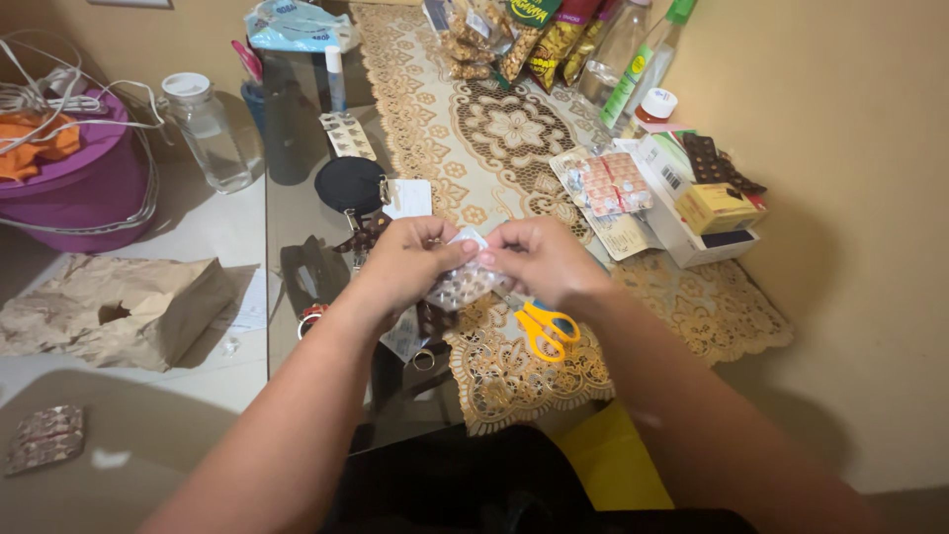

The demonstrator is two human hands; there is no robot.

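Both of my hands meet over the middle of the table, gripping one silvery blister strip of pills [461, 285]. My left hand [407, 262] pinches its left side, my right hand [539, 259] pinches its upper right corner. The strip hangs tilted between them, above a beige lace runner [514, 129]. Yellow-handled scissors [544, 326] lie on the runner just under my right wrist.
Pill strips [608, 183] and small medicine boxes [707, 203] sit at the right by the wall. Snack packets and bottles [554, 40] crowd the far end. At the left are a clear jar [206, 129], a purple tub [79, 188], a brown paper bag [119, 311] and another blister strip [44, 438].
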